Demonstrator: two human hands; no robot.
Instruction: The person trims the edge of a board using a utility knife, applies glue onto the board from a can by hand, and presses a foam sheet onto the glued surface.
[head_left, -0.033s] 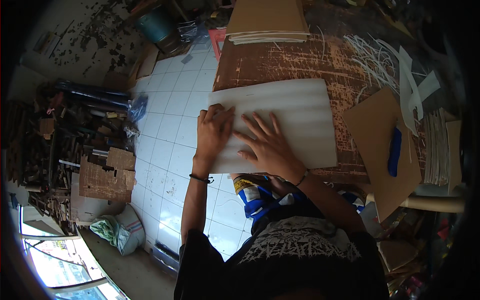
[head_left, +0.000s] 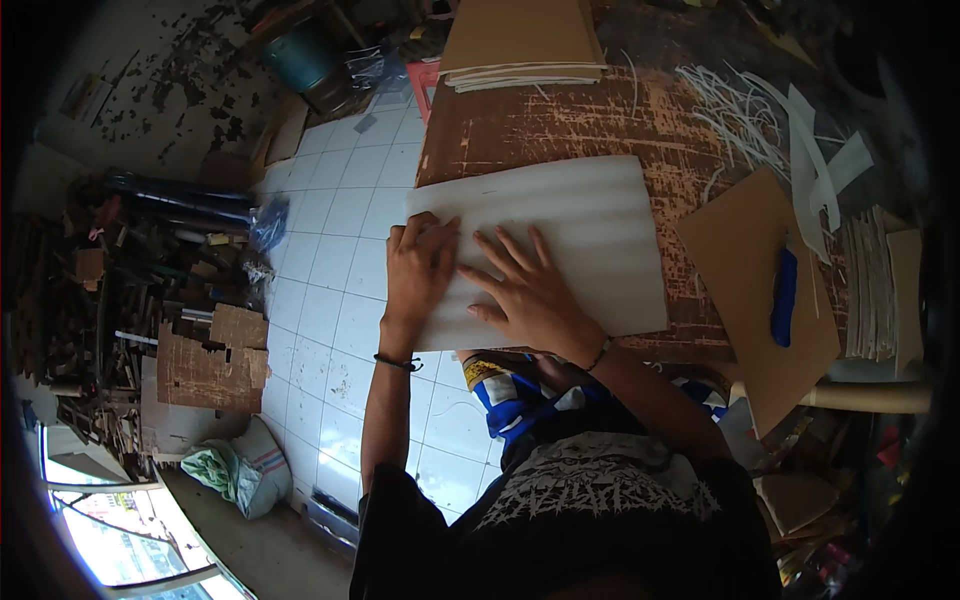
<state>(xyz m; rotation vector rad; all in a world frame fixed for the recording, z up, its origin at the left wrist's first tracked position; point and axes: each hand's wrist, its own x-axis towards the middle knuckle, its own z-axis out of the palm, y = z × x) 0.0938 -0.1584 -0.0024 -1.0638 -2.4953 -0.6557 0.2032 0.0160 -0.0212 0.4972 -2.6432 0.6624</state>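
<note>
A white, slightly rippled foam sheet (head_left: pixel 570 230) lies flat on the near left corner of the worn brown table. My right hand (head_left: pixel 535 295) rests palm down on it, with the fingers spread. Close beside it, my left hand (head_left: pixel 420 265) is at the sheet's left edge. Its fingers are curled in, with the tips together over the sheet; whatever they may pinch is hidden.
A brown board (head_left: pixel 755 330) with a blue-handled tool (head_left: pixel 785 298) lies to the right. White strips (head_left: pixel 735 115) are heaped beyond it. Stacked brown sheets (head_left: pixel 520 40) stand at the table's far side. A cardboard tube (head_left: pixel 865 398) juts out at right.
The view has shifted slightly, so the table and sheet appear a little further left. Both hands keep the same pose on the sheet.
</note>
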